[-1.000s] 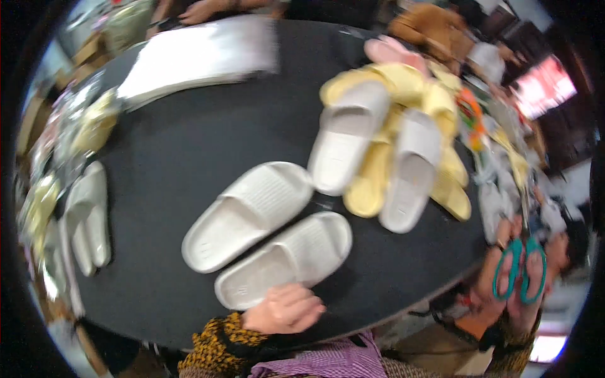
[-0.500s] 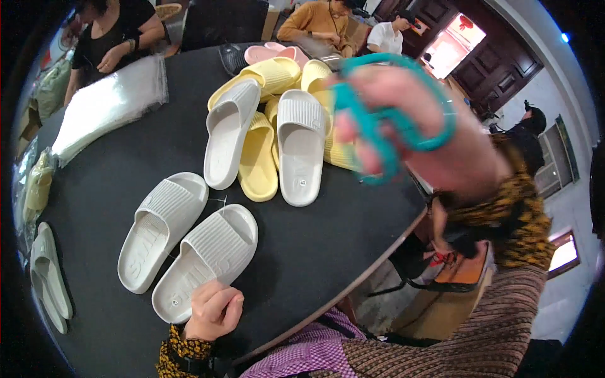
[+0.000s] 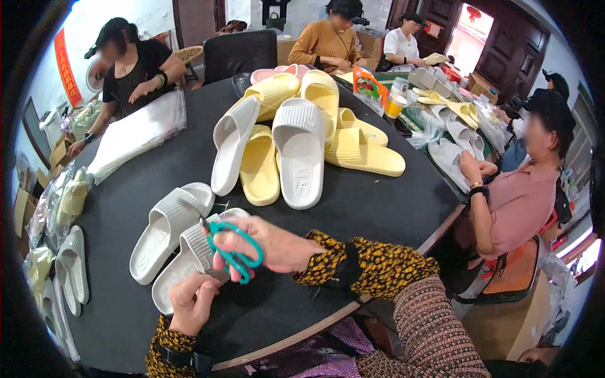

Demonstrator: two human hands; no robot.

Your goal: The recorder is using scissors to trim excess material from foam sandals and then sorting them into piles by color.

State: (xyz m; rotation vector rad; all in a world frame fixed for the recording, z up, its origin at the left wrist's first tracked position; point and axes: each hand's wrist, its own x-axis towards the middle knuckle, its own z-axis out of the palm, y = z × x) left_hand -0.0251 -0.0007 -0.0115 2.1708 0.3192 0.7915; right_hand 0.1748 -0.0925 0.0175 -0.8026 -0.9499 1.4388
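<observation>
My right hand [image 3: 277,246] grips a pair of teal-handled scissors [image 3: 222,225], fingers through the loops. The blades point up and left, over the gap between two light grey slide slippers. The left slipper [image 3: 154,236] lies flat; the right slipper [image 3: 196,244] is partly covered by both hands and the scissors. A short thin tie sticks up near the slippers' toe ends. My left hand [image 3: 194,305] is closed at the right slipper's heel end, its fingers curled; what they pinch, if anything, is hidden.
Ahead is a pile of grey slippers [image 3: 299,157], yellow slippers [image 3: 365,154] and pink ones [image 3: 277,74]. A stack of clear plastic bags [image 3: 135,135] lies far left, with bagged slippers [image 3: 72,198] nearer. Co-workers sit around; one in pink [image 3: 523,195] is close on the right.
My right hand has swung down and left with the scissors, from above the table's right side to the grey pair. My left hand has shifted slightly left and up. The view has tilted up.
</observation>
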